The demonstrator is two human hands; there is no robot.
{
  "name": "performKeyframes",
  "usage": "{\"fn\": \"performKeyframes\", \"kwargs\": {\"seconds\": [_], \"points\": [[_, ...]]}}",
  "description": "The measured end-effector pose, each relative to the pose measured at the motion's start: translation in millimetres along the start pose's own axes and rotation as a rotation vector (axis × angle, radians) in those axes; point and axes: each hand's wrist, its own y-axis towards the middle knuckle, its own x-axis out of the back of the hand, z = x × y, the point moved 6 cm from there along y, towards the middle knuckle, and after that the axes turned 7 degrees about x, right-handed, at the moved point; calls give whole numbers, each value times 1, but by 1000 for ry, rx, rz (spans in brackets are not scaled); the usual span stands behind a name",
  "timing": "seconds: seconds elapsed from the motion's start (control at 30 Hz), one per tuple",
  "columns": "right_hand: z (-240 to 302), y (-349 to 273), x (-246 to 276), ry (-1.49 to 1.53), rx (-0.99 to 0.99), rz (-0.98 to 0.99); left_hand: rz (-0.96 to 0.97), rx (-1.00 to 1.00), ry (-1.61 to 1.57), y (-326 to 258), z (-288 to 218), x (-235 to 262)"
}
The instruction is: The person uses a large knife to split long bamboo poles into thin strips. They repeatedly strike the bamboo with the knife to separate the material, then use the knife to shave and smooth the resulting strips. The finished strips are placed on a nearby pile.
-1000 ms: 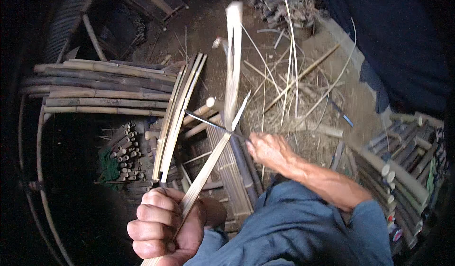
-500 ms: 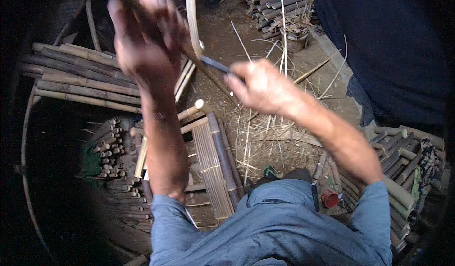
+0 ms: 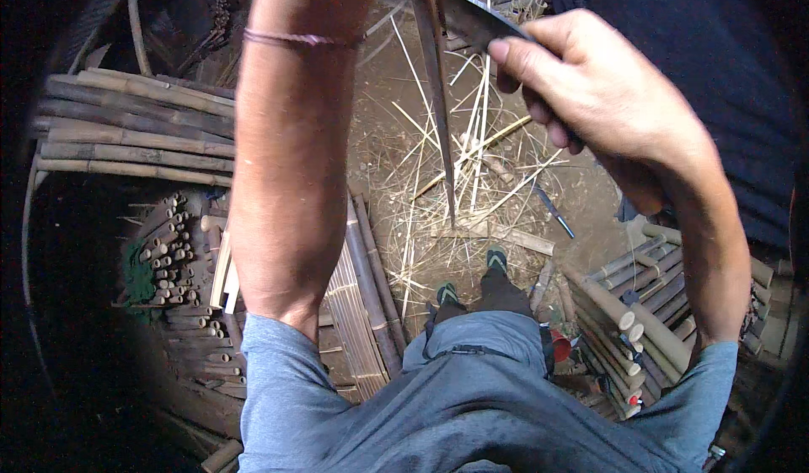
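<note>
The dark, tapering bamboo strip [image 3: 441, 102] is at the upper middle, above a tangle of thin, pale slivers [image 3: 474, 158], its long axis nearly vertical in view and its narrow tip pointing down. The right hand [image 3: 586, 81] has its grip closed around the knife [image 3: 482, 19], whose smooth, curved metal blade points up-left at the strip; the left grip is beyond the upper edge, so I cannot tell its state.

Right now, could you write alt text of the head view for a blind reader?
A person's right hand grips a dark knife beside a long dark strip; the left forearm extends out of frame. Pale strips litter the ground below.
</note>
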Motion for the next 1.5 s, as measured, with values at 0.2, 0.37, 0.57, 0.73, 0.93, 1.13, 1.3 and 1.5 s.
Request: {"fn": "performKeyframes", "kwargs": {"seconds": [0.2,0.37,0.57,0.73,0.93,1.13,1.3,1.5], "points": [[-60,32,29,10,-1,-12,-71,354,66,21,94,-10],[-83,78,59,0,-124,187,-193,251,-23,45,135,1],[-74,106,81,-501,79,146,-146,26,-53,50,144,0],[-72,108,83,-728,178,57,-194,-39,-133,47,150,12],[-146,118,37,-365,-9,192,-194,-96,-153,47,161,21],[-284,83,-87,-238,-171,351,145,-48,-228,38,136,41],[-303,37,-164,-76,-278,424,50,196,-35,45,126,18],[-268,-11,-188,261,-197,164,-180,417,74,-106,201,82]]}}
